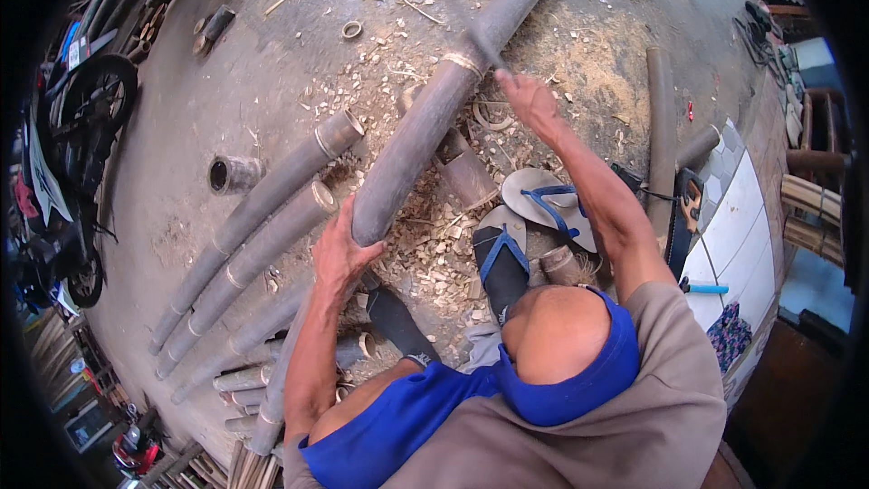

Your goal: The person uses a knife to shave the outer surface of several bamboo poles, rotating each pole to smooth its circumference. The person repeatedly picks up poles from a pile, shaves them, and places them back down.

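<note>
A long, thick grey-brown bamboo pole (412,140) slants from near my legs up to the far right. Its near end is gripped by my left hand (340,252), fingers along the side and thumb across the end. My right hand (531,104) is closed round the handle of a machete (489,43), whose blade is smeared by motion. The blade crosses the pole just beyond a pale, chipped node ring (463,62); I cannot tell whether it touches. Under the pole lies a short bamboo piece (466,172).
Several bamboo poles (262,244) lie at the left beside a short bamboo tube (235,175). Pale chips (444,263) cover the floor round my feet. Sandals (549,208), a handsaw (685,222) and another pole (661,118) lie at the right. A motorcycle (77,163) stands far left.
</note>
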Demonstrator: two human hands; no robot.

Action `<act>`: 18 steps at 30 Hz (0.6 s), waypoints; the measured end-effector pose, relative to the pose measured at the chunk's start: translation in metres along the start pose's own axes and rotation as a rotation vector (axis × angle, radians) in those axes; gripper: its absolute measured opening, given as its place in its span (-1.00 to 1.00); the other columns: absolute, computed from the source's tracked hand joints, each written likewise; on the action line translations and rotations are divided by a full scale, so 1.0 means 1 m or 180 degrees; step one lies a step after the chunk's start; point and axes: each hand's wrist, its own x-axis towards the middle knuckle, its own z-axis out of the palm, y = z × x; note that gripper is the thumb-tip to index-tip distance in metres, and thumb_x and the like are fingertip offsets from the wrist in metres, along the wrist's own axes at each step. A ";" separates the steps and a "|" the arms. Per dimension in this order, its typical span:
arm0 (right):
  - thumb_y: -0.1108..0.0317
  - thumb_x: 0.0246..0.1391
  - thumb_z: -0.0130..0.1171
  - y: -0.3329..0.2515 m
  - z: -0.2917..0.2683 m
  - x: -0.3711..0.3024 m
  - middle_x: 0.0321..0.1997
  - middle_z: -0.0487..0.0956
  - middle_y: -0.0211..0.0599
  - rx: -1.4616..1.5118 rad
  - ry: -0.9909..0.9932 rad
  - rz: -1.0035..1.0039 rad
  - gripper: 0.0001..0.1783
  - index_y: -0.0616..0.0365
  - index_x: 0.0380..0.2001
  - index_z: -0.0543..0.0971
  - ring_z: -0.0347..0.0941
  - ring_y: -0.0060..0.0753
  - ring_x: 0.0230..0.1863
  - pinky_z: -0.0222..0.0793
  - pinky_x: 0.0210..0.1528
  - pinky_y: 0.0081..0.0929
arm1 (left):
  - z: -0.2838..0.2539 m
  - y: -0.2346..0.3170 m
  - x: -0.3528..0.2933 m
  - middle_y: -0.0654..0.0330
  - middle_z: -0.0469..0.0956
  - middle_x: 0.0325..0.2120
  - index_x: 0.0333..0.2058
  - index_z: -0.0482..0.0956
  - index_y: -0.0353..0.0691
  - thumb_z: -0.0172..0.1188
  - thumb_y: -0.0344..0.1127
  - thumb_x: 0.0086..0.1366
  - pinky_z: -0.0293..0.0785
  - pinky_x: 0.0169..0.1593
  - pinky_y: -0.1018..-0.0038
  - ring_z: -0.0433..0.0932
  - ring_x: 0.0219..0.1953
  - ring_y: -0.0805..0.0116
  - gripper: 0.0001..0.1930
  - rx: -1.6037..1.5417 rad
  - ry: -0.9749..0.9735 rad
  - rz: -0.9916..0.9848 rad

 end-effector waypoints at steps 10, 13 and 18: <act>-0.45 0.39 -0.19 -0.047 -0.003 -0.011 -0.33 0.69 0.26 -0.0964 -0.0849 -0.0432 -0.13 0.24 -0.18 0.65 0.67 0.37 -0.16 0.57 -0.09 0.15 | -0.007 -0.021 0.009 -0.14 0.65 0.09 0.49 0.23 0.02 0.60 0.06 -0.16 0.53 0.20 0.09 0.65 0.13 -0.15 0.19 -0.0367 -0.0143 -0.0104; -0.45 0.39 -0.16 -0.021 -0.004 0.004 -0.37 0.67 0.25 -0.0198 0.0116 0.0340 -0.16 0.23 -0.21 0.62 0.67 0.37 -0.18 0.57 -0.12 0.17 | -0.011 -0.022 0.016 -0.16 0.65 0.09 0.51 0.20 0.01 0.60 0.08 -0.16 0.54 0.19 0.07 0.65 0.11 -0.18 0.22 -0.0542 -0.0335 -0.0038; -0.47 0.38 -0.19 -0.039 0.010 -0.017 -0.38 0.67 0.23 -0.0876 -0.0404 -0.0665 -0.13 0.23 -0.29 0.62 0.65 0.42 -0.20 0.54 -0.12 0.19 | 0.001 -0.019 -0.006 -0.17 0.64 -0.08 0.52 0.16 0.11 0.61 0.13 -0.14 0.57 0.06 -0.04 0.65 -0.01 -0.24 0.23 0.0444 0.0126 -0.0172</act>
